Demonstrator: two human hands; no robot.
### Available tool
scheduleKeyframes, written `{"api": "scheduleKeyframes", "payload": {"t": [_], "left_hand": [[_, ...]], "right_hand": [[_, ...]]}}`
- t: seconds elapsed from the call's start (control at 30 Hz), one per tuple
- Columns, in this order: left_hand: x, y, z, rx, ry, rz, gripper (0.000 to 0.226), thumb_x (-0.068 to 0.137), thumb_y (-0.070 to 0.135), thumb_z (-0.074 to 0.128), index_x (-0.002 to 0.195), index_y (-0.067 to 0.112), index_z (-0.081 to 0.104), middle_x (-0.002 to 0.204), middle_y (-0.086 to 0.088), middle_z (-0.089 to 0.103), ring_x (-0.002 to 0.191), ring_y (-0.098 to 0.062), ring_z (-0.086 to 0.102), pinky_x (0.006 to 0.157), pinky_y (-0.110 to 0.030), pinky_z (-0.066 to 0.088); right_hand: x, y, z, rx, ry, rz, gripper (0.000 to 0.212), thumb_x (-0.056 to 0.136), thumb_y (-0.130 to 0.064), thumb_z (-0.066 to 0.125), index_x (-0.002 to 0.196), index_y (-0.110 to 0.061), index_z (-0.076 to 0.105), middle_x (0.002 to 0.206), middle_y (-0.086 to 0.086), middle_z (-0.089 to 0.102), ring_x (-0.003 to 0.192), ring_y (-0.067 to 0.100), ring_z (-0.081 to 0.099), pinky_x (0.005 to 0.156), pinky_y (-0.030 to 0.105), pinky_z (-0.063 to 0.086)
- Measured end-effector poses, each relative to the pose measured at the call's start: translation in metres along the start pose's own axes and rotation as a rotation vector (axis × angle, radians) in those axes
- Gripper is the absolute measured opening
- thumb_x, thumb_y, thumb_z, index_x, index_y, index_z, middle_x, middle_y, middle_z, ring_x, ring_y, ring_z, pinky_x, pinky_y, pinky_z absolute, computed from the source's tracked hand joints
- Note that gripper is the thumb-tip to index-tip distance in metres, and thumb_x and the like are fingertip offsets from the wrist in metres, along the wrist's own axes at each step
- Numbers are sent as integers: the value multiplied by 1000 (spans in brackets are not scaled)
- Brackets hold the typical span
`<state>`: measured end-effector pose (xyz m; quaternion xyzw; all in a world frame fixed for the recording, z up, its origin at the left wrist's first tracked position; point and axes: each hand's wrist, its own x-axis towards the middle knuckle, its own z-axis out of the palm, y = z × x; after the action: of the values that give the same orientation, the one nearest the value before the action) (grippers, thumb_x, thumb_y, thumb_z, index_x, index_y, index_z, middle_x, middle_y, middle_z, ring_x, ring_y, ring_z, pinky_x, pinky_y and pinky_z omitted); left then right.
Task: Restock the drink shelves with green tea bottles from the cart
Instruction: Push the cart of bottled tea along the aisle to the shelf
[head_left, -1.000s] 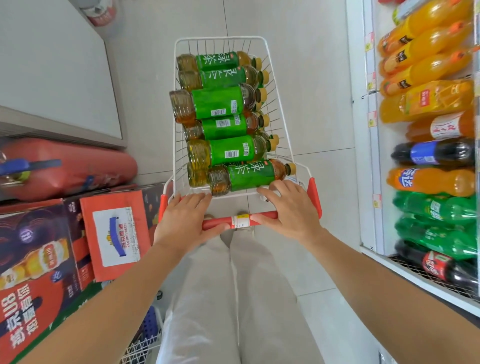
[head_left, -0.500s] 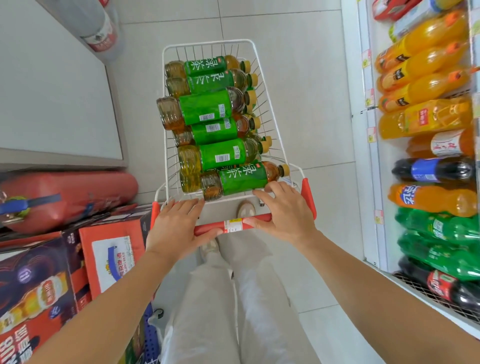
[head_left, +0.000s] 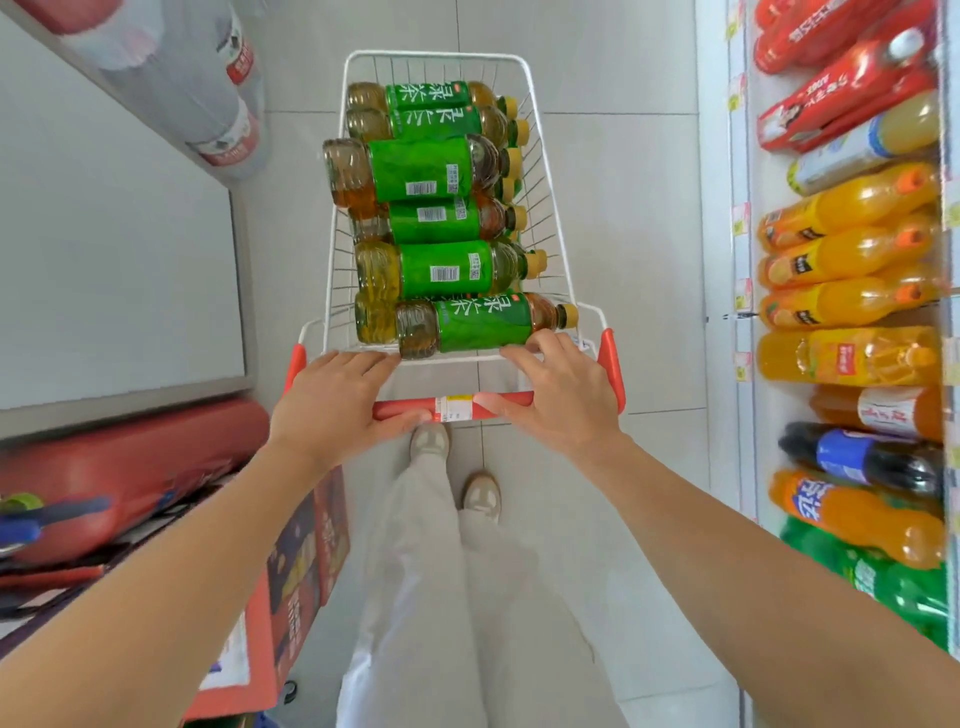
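both hands sit on the red push bar (head_left: 506, 406) of the white wire cart (head_left: 545, 171) in the middle of the frame. the left hand (head_left: 337, 402) is wrapped over the bar's left stretch, thumb curled under it, fingers lying forward toward the basket's near rim. the right hand (head_left: 558, 392) grips the bar's right stretch the same way, its fingertips just beside the nearest bottle. neither hand holds a bottle.

the green tea bottles (head_left: 431, 171) lie on their sides in the basket, stacked loosely from the upper centre down to the handle, yellow caps pointing to the right of the frame. the nearest bottle (head_left: 483, 322) rests high, right along the near rim. the drink shelves (head_left: 852, 306) run down the right edge, packed with orange, cola and green soda bottles; no green tea slot is visible there, so the restocking spot is probably not in view.

by my reading this is the approach step, with no bottle shelved yet. the main risk is the loose pile: a jerk or a sharp turn could roll the top bottles, and the nearest one could tip over the low rim onto the floor. the aisle is narrow, with red cartons (head_left: 296, 582) in the lower left and the person's shoes (head_left: 480, 491) close behind the cart, so drifting could clip either side.
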<state>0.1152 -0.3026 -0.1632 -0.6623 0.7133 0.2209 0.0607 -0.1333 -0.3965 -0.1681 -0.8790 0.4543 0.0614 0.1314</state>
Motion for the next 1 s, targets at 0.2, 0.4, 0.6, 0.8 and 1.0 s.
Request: {"api": "scheduleKeyframes", "payload": {"t": [0.2, 0.4, 0.6, 0.8, 1.0], "left_hand": [[76, -38, -41, 10, -10, 22, 87, 83, 79, 27, 128, 13, 61, 123, -5, 66, 107, -28, 65, 92, -43, 50], [150, -63, -83, 5, -7, 35, 93, 81, 83, 17, 125, 14, 62, 120, -4, 68, 105, -27, 65, 89, -41, 51], [229, -85, -122, 13, -10, 20, 92, 79, 83, 18, 125, 17, 62, 119, -1, 68, 106, -25, 65, 88, -40, 50], [312, -109, -163, 45, 11, 22, 85, 80, 81, 26, 120, 17, 66, 110, 0, 71, 96, -25, 68, 82, -40, 52], [399, -137, -206, 68, -6, 16, 88, 79, 83, 21, 124, 20, 63, 115, 2, 70, 98, -24, 68, 86, -44, 50]], "right_hand": [[79, 16, -22, -6, 6, 39, 80, 77, -85, 24, 117, -27, 63, 104, -1, 58, 97, 17, 57, 63, 30, 50], [155, 39, -46, -9, 6, 60, 78, 78, -84, 26, 115, -28, 65, 100, -2, 57, 94, 16, 56, 55, 25, 40], [237, 70, -71, 3, -4, 74, 77, 77, -83, 27, 113, -27, 65, 97, -2, 56, 93, 16, 55, 55, 26, 41], [322, 102, -97, 16, -4, 72, 78, 78, -82, 24, 114, -26, 65, 98, -1, 56, 93, 18, 55, 56, 29, 45], [411, 135, -125, 8, -9, 78, 78, 78, -81, 24, 115, -26, 65, 99, 0, 56, 94, 19, 55, 55, 28, 43]]}}
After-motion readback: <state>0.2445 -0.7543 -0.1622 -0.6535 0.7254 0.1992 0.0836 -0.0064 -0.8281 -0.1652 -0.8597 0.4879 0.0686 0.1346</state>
